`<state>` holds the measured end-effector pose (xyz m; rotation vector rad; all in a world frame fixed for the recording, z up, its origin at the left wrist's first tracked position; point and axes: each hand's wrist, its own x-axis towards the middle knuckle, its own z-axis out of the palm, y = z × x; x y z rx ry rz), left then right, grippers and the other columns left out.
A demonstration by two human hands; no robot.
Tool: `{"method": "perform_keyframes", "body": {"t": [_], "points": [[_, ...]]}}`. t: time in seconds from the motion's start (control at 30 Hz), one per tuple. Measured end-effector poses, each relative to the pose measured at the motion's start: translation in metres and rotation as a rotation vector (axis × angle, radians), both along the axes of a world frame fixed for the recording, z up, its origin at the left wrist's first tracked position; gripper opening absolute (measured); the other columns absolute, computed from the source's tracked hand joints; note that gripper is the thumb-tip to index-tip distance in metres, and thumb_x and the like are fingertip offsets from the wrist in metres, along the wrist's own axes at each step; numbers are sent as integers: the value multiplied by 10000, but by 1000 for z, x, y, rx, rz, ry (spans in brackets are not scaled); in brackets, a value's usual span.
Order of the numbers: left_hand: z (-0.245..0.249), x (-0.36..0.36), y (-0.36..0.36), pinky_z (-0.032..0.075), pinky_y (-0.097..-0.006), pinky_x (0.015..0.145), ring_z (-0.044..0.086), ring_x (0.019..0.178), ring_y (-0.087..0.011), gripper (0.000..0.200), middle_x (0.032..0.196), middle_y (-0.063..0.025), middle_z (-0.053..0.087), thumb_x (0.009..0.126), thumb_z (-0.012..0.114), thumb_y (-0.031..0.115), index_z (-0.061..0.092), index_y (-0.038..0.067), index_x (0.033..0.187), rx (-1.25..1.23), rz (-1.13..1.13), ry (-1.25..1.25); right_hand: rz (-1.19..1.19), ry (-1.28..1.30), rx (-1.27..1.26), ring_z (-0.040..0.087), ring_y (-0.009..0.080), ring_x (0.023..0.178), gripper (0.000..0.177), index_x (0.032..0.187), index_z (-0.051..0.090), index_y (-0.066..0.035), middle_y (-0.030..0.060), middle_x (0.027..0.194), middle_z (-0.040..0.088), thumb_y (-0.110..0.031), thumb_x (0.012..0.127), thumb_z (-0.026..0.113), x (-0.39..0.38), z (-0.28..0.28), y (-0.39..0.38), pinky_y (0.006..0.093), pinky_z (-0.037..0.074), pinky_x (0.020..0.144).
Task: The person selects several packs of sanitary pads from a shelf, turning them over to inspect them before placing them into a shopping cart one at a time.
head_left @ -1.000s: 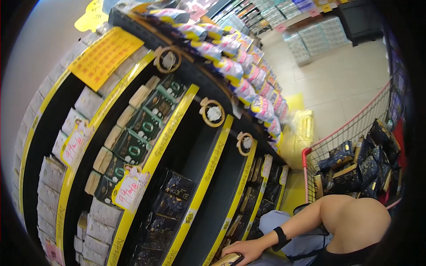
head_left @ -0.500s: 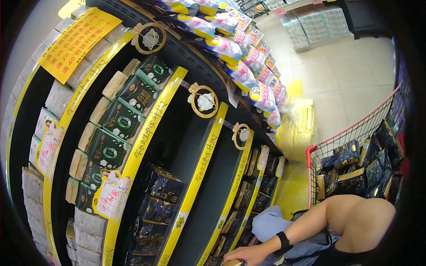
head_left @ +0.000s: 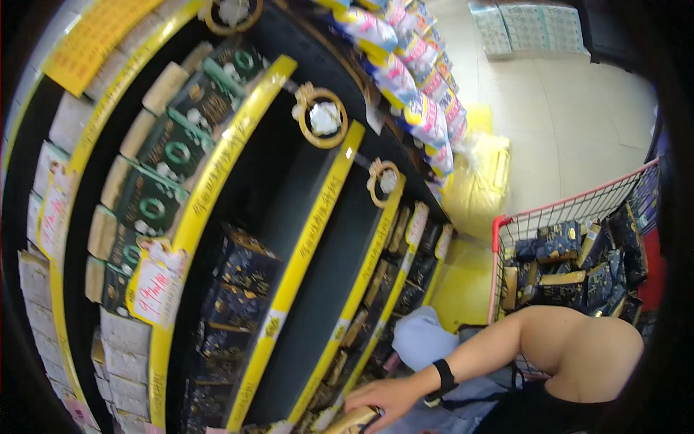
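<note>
My right hand [head_left: 387, 401], with a black wristband, reaches in from the lower right. Its fingers are closed over a gold-sided sanitary pad pack [head_left: 358, 419], partly cut off by the bottom edge. Just above the hand, dark packs with gold sides [head_left: 354, 329] fill the lower shelves. To the left, navy packs [head_left: 242, 289] are stacked on another shelf. More navy and gold packs [head_left: 560, 242] lie heaped in a shopping cart [head_left: 499, 249] on the right. My left hand is out of view.
Yellow-edged shelves [head_left: 303, 253] run diagonally, bearing green packs [head_left: 166, 148] and price tags [head_left: 155, 289]. White and pink bags [head_left: 423, 112] hang at the shelf end, above a yellow plastic-wrapped bundle [head_left: 477, 173]. Light blue cloth [head_left: 419, 340] lies beside my forearm.
My view has shifted, so the shelves appear further up and left. My right hand has moved slightly left and up in view, with more of the gold-sided sanitary pad pack showing.
</note>
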<state>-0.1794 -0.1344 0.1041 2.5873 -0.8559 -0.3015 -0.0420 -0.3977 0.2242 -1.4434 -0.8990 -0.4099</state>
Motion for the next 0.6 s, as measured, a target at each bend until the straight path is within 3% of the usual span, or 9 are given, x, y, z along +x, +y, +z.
{"method": "perform_keyframes", "body": {"t": [0.07,0.1,0.13,0.17,0.23,0.33,0.4,0.47,0.6], "points": [[-31,23,23,483,-475,604,617,602,-398,313,670,-248,624,912,615,273,665,-20,813,-10,52,-62,18,87,12,620,357,942,488,1135,546,-35,151,1026,591,-307,821,800,7,-15,9,415,493,763],[-53,22,48,484,-464,599,609,575,-385,289,632,-230,614,920,606,241,670,-22,818,75,267,111,36,164,27,615,317,887,504,1130,553,-26,150,994,594,-326,814,805,10,-21,9,403,488,750],[-5,43,23,544,-428,700,676,813,-342,155,911,-235,691,904,624,116,707,-15,908,186,314,410,60,245,34,609,277,833,521,1125,560,-17,149,962,597,-345,807,810,13,-22,5,391,484,737],[-2,58,20,537,-404,735,693,794,-311,155,827,-162,705,871,668,172,665,19,846,-46,240,184,17,280,76,598,251,828,514,1105,571,-11,144,933,600,-345,802,817,17,-23,4,383,482,738],[7,87,26,539,-438,764,698,831,-362,209,857,-186,715,895,671,245,705,38,885,-160,314,103,-34,325,126,589,218,829,499,1078,584,-3,126,904,608,-337,797,826,25,-26,0,370,482,740],[22,109,45,525,-372,756,674,766,-305,227,824,-151,707,884,695,236,697,9,901,-162,537,86,-74,368,106,581,173,840,447,1045,591,-2,93,884,613,-293,804,829,40,-34,4,338,483,743],[0,111,79,482,-437,888,618,992,-366,351,1048,-203,675,869,716,292,657,12,1073,-112,497,70,154,624,71,569,117,933,465,1108,574,3,50,990,614,-224,802,840,42,-39,4,291,484,812],[-24,90,92,398,-504,983,496,1154,-424,505,1243,-243,554,861,719,339,571,33,1235,142,414,10,157,595,46,565,98,916,452,1094,574,1,40,973,619,-211,799,843,39,-33,6,275,479,802],[-33,76,87,236,-609,1087,268,1331,-491,769,1476,-287,298,853,711,420,377,82,1458,309,280,164,45,321,-89,626,257,821,478,1022,569,-20,121,878,612,-304,763,853,30,-27,9,354,481,707]]}}
